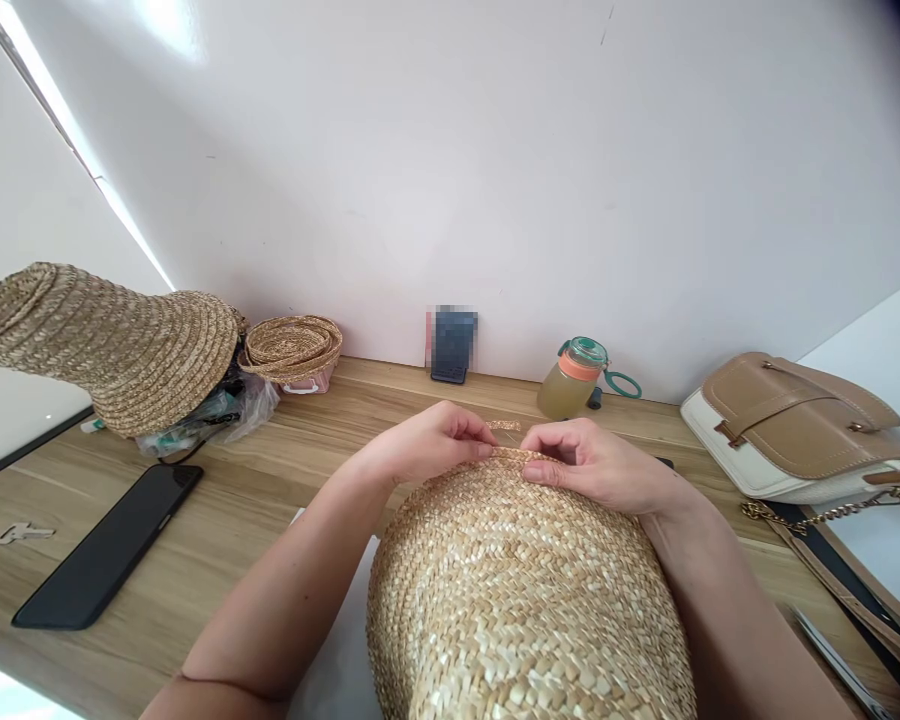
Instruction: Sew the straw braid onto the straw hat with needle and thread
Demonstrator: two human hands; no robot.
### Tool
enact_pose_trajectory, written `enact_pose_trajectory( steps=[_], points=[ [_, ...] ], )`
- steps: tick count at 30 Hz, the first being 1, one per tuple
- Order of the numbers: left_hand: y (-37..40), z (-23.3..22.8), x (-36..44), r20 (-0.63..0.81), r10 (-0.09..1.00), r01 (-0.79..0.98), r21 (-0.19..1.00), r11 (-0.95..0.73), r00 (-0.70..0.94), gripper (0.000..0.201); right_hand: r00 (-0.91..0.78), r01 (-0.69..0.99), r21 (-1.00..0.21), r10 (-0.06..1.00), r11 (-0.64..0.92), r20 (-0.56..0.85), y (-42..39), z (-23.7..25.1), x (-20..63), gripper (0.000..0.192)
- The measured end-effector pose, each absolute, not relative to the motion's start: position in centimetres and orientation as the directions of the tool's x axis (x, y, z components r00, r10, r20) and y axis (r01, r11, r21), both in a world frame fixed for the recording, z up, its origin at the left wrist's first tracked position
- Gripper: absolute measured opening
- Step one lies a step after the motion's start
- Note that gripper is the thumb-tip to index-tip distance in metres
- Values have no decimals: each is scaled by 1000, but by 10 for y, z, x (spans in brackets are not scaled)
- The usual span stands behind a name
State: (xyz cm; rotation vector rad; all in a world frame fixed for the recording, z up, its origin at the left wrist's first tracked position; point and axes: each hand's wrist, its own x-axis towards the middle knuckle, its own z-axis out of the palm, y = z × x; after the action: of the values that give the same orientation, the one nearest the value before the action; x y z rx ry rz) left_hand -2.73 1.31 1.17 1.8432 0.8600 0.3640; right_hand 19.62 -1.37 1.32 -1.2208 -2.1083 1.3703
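Observation:
A woven straw hat [529, 590] fills the lower middle of the view, its far edge raised toward the wall. At that edge, my left hand [444, 440] is closed, with thumb and fingertips pinching the straw from the left. Close beside it, my right hand [589, 462] is closed on the same edge, its thumb lying on the near side. Just beyond the gap between them shows a short piece of straw braid [504, 426]. A fine line, perhaps thread or a needle, crosses that gap; it is too thin to tell.
Another straw hat [120, 340] lies at left, beside coiled straw braid [292, 345] on a pink box. A tablet [112, 545] and keys [24, 533] lie nearer. Behind stand a phone [454, 345] and a jar [570, 380]. At right are a handbag [795, 425] and scissors [840, 665].

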Motion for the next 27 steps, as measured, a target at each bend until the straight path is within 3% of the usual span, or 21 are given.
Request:
enact_pose_trajectory(
  steps=[13,19,27],
  points=[
    [8,7,-22,-152,751,354,928,-115,643,29,-565,469,-870,808,152,-164,-16,17,198,23],
    [2,10,-18,-107,800,341,931,-127,591,23,-565,468,-869,811,161,-154,-12,14,203,32],
    [-1,14,-14,-120,809,365,923,-124,576,26,-428,392,-918,895,56,-128,-4,7,206,44]
  ],
)
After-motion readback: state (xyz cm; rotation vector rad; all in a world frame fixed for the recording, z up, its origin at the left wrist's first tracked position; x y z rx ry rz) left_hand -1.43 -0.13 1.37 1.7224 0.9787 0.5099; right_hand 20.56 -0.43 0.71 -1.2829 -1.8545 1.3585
